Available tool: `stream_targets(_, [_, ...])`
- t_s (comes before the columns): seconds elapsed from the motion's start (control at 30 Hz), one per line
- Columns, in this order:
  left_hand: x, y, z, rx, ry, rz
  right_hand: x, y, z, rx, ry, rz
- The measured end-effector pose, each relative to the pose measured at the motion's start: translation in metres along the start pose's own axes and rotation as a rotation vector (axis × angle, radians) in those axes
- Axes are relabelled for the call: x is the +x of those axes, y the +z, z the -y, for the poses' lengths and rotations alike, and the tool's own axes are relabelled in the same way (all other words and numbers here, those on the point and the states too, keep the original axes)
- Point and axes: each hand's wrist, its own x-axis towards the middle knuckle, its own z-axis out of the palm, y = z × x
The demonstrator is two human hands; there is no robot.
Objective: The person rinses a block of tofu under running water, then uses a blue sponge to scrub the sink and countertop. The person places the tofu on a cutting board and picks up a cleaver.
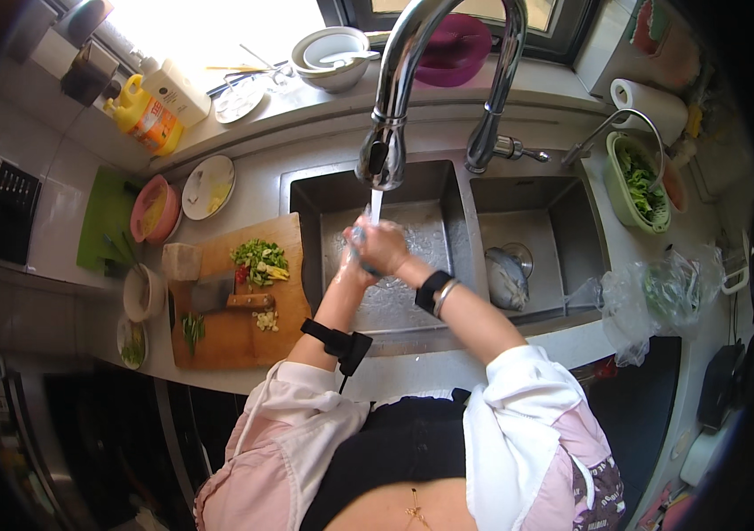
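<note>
Under the running water of the chrome faucet (382, 156), my left hand (353, 262) and my right hand (383, 247) are pressed together over the larger steel sink basin (430, 232). A bluish thing, perhaps a cloth, shows between them; motion blur hides what it is and how each hand's fingers lie. In the smaller basin to the right, a whole fish (507, 279) lies beside the drain. Left of the sink, a wooden cutting board (237, 345) bears a cleaver (231, 297), chopped greens (260, 260), chopped garlic (266, 321) and a pale block (181, 261).
A green colander (624, 192) of leafy greens and a clear plastic bag (629, 305) stand right of the sink. At left are a pink bowl (165, 232), a white plate (223, 169) and a beige bowl (144, 295). Bottles and bowls line the windowsill behind.
</note>
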Motion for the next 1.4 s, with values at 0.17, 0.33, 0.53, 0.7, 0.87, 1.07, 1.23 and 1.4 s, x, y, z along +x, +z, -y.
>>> stream_targets(0.17, [-0.01, -0.009, 0.001, 0.246, 0.193, -0.179, 0.02, -0.008, -0.028, -0.035, 0.335, 0.215])
stream_targets(0.33, [-0.033, -0.018, -0.037, 0.869, 0.194, -0.226, 0.032, -0.025, -0.029, 0.101, 0.204, 0.328])
stream_targets(0.53, [-0.06, 0.041, -0.067, 1.219, 0.575, 0.017, 0.031, -0.044, -0.017, -0.015, -0.14, 0.355])
stream_targets(0.7, [-0.109, 0.082, -0.08, 1.408, 0.48, 0.029, 0.029, -0.073, -0.009, -0.018, -0.208, 0.452])
stream_targets(0.87, [-0.115, 0.115, -0.083, 1.41, 0.648, 0.242, 0.026, -0.096, -0.008, 0.075, -0.112, 0.544])
stream_targets(1.07, [-0.119, 0.126, -0.085, 1.469, 0.767, 0.267, 0.02, -0.09, -0.021, 0.345, 0.032, 0.592])
stream_targets(1.23, [-0.149, 0.146, -0.097, 1.628, 0.787, 0.028, 0.04, -0.072, -0.021, 0.61, -0.01, 0.521])
stream_targets(1.4, [-0.14, 0.183, -0.073, 1.365, 0.759, 0.221, 0.046, -0.063, -0.025, 0.562, -0.053, 0.767])
